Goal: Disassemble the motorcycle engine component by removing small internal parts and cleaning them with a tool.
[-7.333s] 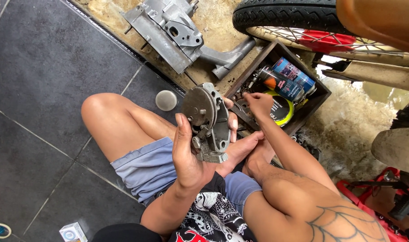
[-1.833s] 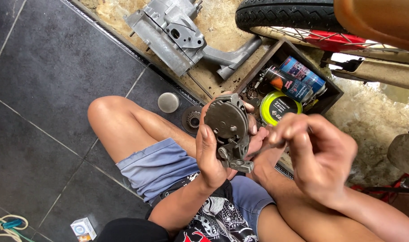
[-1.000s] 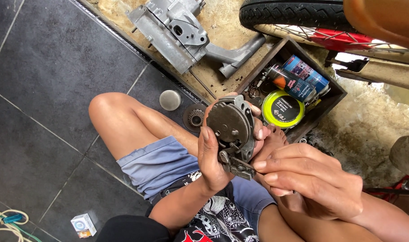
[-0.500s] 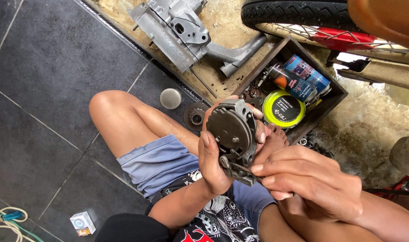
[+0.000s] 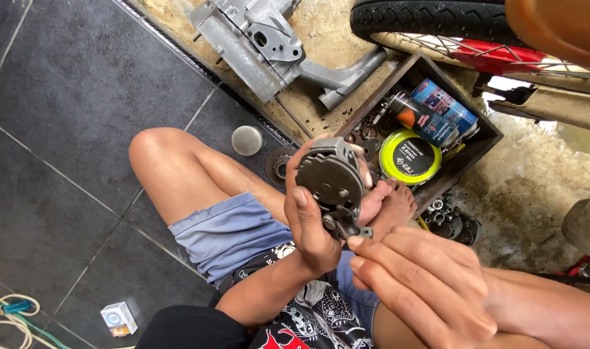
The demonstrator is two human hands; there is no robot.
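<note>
Dark tiled floor [image 5: 62,129], dirt patch beyond with grey engine casing [image 5: 256,45], wooden box [image 5: 482,139] of cans, tyre [image 5: 430,19] cut off at top. Left hand [image 5: 314,223] was wrapped round a round metal part [image 5: 330,181] held above the lap; right hand [image 5: 417,284] pinched its small lower fitting, detail too small to tell.

Dark tiled floor [image 5: 56,129] in daylight.
Large grey tiles meet a sandy concrete strip [image 5: 320,39] beside rough, wet ground [image 5: 534,194].
</note>
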